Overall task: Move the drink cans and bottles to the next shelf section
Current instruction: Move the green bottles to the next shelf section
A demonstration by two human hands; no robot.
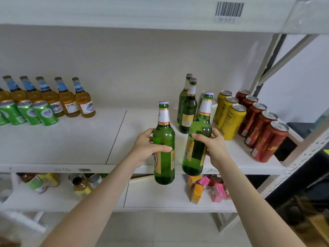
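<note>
Green glass bottles, smooth, long-necked, crown-capped | my left hand point(146, 148) wrapped round one point(164, 145), upright | my right hand point(212, 145) gripping another point(197, 139), tilted | both lifted in front of the white shelf point(71, 143) edge | two more green bottles point(187, 107), yellow cans point(230, 120), red cans point(261, 132) standing on right section.

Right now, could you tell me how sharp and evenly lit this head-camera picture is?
Head view: soft, even light with faint shadows; wide-angle distortion bows the shelf edge and leans the red cans; the two held green bottles are fairly sharp, the lower shelf items and corners blurred.
</note>
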